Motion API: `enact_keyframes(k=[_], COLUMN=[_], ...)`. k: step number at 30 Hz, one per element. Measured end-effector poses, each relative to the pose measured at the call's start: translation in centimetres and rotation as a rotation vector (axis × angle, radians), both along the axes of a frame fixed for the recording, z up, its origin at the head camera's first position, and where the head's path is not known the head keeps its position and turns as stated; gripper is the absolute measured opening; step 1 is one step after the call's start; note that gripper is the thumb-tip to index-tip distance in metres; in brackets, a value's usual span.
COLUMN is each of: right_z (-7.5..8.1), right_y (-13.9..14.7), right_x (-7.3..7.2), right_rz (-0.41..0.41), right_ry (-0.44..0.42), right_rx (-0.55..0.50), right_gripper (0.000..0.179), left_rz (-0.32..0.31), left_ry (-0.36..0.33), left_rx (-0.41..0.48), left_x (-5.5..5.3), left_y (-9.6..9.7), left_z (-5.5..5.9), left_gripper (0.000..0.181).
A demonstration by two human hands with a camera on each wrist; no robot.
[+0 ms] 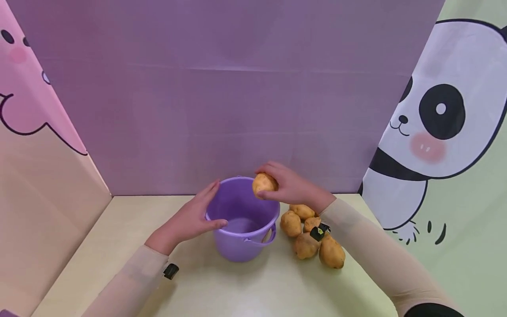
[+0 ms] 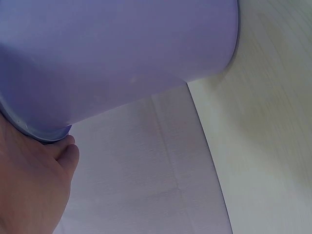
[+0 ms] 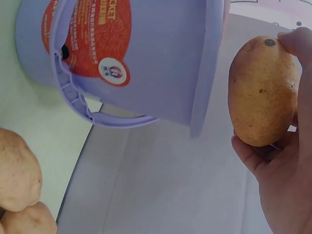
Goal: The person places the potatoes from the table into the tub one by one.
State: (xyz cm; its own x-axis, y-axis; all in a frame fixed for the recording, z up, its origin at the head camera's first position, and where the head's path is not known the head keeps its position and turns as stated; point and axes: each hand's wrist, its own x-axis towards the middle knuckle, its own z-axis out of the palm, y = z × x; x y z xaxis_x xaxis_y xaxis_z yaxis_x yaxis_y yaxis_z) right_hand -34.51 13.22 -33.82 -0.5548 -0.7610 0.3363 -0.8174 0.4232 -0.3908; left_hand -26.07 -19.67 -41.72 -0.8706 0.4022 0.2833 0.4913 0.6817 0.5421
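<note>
A purple bucket (image 1: 239, 246) stands upright on the table, its mouth facing up. My left hand (image 1: 194, 220) rests against the left side of its rim, fingers extended along the edge and thumb reaching over the front. In the left wrist view, the fingers (image 2: 66, 151) lie right at the rim. My right hand (image 1: 291, 182) grips a potato (image 1: 264, 184) between thumb and fingers over the right side of the bucket's mouth. That potato (image 3: 263, 92) is yellow-brown with a dark spot near one end in the right wrist view. The visible bucket floor holds nothing.
Several potatoes (image 1: 306, 245) lie in a cluster right of the bucket, partly under my right forearm. The bucket's handle (image 1: 269, 237) hangs down at its right front. A purple backdrop (image 1: 245, 110) rises behind the pale table (image 1: 222, 290), with printed panels on both sides.
</note>
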Motion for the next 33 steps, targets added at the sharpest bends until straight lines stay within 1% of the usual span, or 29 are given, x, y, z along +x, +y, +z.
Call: enact_keyframes(k=[3, 7, 10, 14, 20, 23, 33], right_z=[0.1, -0.2, -0.4, -0.6, -0.9, -1.0, -1.6], right_y=[-0.7, -1.6, -2.1, -2.7, -3.8, -4.2, -5.3], right_x=[-0.1, -0.2, -0.3, -0.5, -0.7, -0.7, -1.2], right_rz=[0.013, 0.043, 0.048, 0.043, 0.08, 0.084, 0.099], right_ry=[0.001, -0.012, -0.03, -0.051, -0.069, -0.081, -0.081], right_rx=[0.018, 0.031, 0.039, 0.057, 0.059, 0.065, 0.088], right_gripper=[0.058, 0.059, 0.061, 0.064, 0.066, 0.065, 0.067], left_rz=[0.0, -0.003, -0.005, -0.005, -0.012, -0.016, -0.014], left_ry=[0.002, -0.005, -0.002, 0.001, 0.015, 0.016, 0.016], left_rx=[0.003, 0.008, 0.006, 0.0, 0.001, 0.0, -0.003], left_x=[-0.1, 0.0, 0.0, -0.1, -0.2, -0.2, -0.1], left_y=[0.1, 0.1, 0.1, 0.1, 0.0, -0.1, -0.1], left_z=[0.0, -0.3, -0.4, -0.4, -0.3, -0.2, -0.1], left_gripper=[0.116, 0.116, 0.115, 0.112, 0.113, 0.113, 0.113])
